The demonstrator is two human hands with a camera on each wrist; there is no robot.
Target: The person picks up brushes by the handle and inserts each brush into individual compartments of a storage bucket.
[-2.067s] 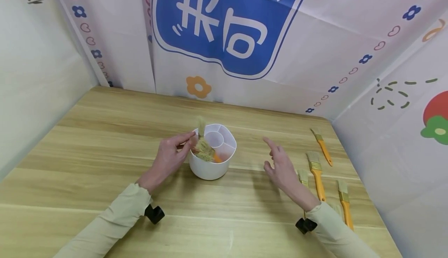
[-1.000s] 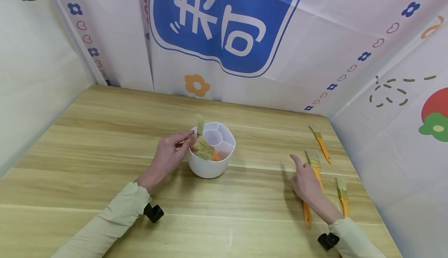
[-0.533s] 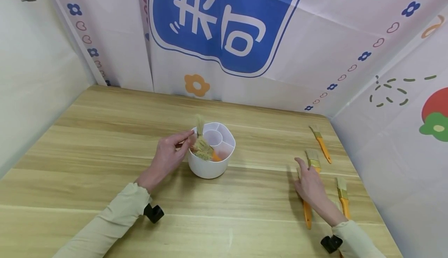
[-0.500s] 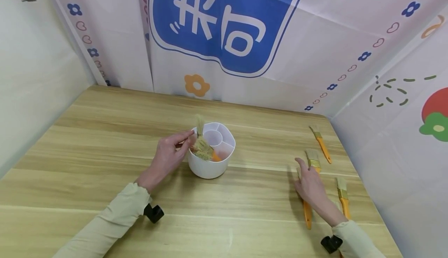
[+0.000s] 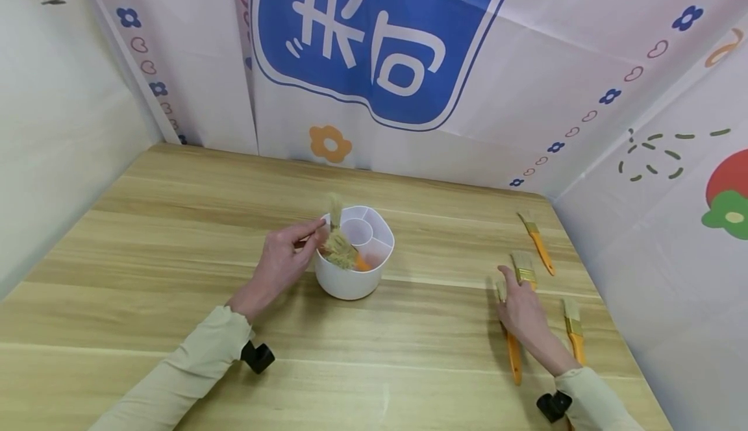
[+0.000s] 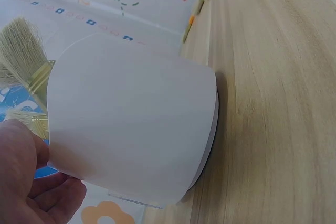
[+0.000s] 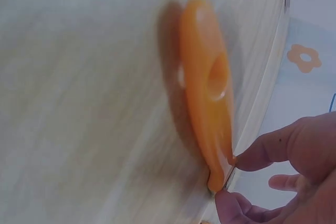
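My right hand (image 5: pixel 523 314) moved rightward and pinched a brush (image 5: pixel 513 356) running top-to-bottom at lower right; my left hand (image 5: pixel 280 259), farther off, gripped the pot (image 5: pixel 348 283).

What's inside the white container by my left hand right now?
Paintbrushes, bristle ends showing, sit in the white container, with something orange beside them. The container's wall hides their lower ends, and the bristles overlap, so I can't tell how many there are.

Seemingly Chinese characters (image 5: pixel 332 19) on blue sign (image 5: pixel 421 110)
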